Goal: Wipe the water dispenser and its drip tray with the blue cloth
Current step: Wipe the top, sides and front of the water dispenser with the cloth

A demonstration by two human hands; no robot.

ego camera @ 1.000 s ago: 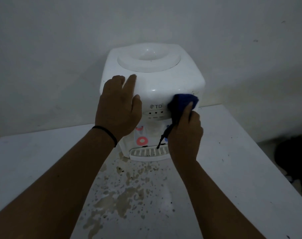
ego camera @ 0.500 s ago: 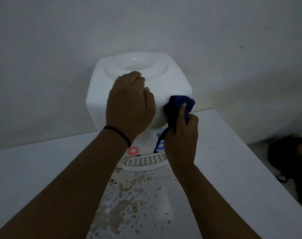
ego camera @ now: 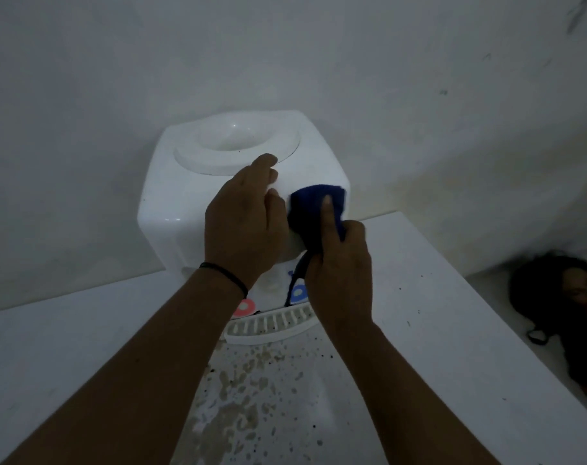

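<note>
A white tabletop water dispenser (ego camera: 184,203) stands on the white table (ego camera: 453,330) against the wall. Its slotted drip tray (ego camera: 268,325) sticks out at the front, below a red tap ring and a blue tap ring. My left hand (ego camera: 245,219) rests on the dispenser's top front edge, fingers curled over it. My right hand (ego camera: 339,263) grips the dark blue cloth (ego camera: 313,199) and presses it with the index finger against the front right corner. A loose strip of cloth hangs down by the blue ring.
Brownish stains and dark specks (ego camera: 238,407) cover the table in front of the tray. The wall (ego camera: 285,55) is right behind the dispenser. A dark heap of things (ego camera: 560,297) lies on the floor past the table's right edge.
My left hand slid from the front face up onto the top edge and rightward. The cloth stayed at the front right corner. The dispenser's front now turns slightly to the right.
</note>
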